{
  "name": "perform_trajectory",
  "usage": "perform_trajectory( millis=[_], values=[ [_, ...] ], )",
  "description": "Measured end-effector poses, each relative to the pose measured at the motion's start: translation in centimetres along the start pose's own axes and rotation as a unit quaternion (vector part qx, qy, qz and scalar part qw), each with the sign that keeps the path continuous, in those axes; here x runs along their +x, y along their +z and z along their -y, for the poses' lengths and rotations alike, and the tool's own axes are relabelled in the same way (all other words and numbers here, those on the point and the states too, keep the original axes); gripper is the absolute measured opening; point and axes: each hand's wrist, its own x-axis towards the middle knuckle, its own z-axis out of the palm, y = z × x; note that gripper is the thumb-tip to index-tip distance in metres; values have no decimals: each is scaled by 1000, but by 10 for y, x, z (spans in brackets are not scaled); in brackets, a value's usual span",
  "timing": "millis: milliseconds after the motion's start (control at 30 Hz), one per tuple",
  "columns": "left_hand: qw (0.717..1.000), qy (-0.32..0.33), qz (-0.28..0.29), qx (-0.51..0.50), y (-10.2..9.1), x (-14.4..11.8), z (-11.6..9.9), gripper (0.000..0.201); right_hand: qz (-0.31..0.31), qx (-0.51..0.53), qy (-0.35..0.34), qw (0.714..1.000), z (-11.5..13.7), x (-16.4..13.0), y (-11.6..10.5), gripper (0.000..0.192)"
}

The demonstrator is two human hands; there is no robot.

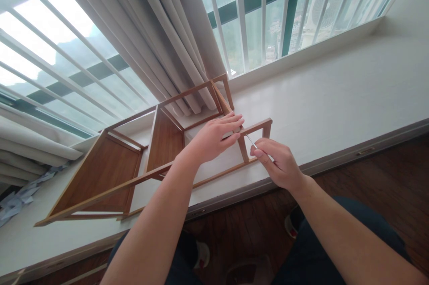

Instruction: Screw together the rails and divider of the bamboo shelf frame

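Observation:
A brown wooden shelf frame (134, 181) lies on its side along the white window ledge, with wide panels set across it. My left hand (214, 135) rests over its right end, fingers stretched out flat against the wood near a crosspiece. Between the thumb and fingers of my right hand (278, 162) is a slim metal hex key (250, 140). Its tip meets the rail of the shelf frame just right of my left fingertips. My right fingers hide the other end of the tool.
The white ledge (321, 84) runs below barred windows (264, 12). A grey curtain (161, 30) hangs behind the frame. Crumpled pale material (16, 202) lies at far left. Dark wooden floor (378, 182) and my legs are below the ledge's front edge.

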Motion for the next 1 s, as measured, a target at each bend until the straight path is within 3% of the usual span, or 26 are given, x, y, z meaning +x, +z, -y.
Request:
perform_trajectory(
  millis=[167, 333, 567, 633, 700, 833, 900, 1000],
  values=[
    [1000, -3, 0, -3, 0, 0, 1, 42, 3, -1, 8, 1000, 1, 1, 1, 28],
    [1000, -5, 2, -1, 0, 0, 0, 42, -5, 57, 68, 996, 1, -3, 8, 39],
    [1000, -3, 1, 0, 0, -1, 0, 41, -5, 42, 70, 997, 3, -2, 9, 39],
    [1000, -4, 0, -2, 0, -1, 0, 41, -17, 73, 99, 992, 5, -1, 11, 39],
    [1000, -5, 0, -3, 0, -1, 0, 42, -40, 167, 158, 972, 7, -1, 14, 41],
    [1000, -6, 2, -1, 0, 0, 0, 42, -50, 387, 245, 888, 10, -3, 24, 43],
    [1000, -6, 3, -1, 0, 0, 0, 42, -40, 413, 254, 874, 9, -4, 27, 42],
    [1000, -8, 3, 1, 0, 0, 0, 42, -38, 406, 255, 876, 8, -4, 28, 42]
  ],
)
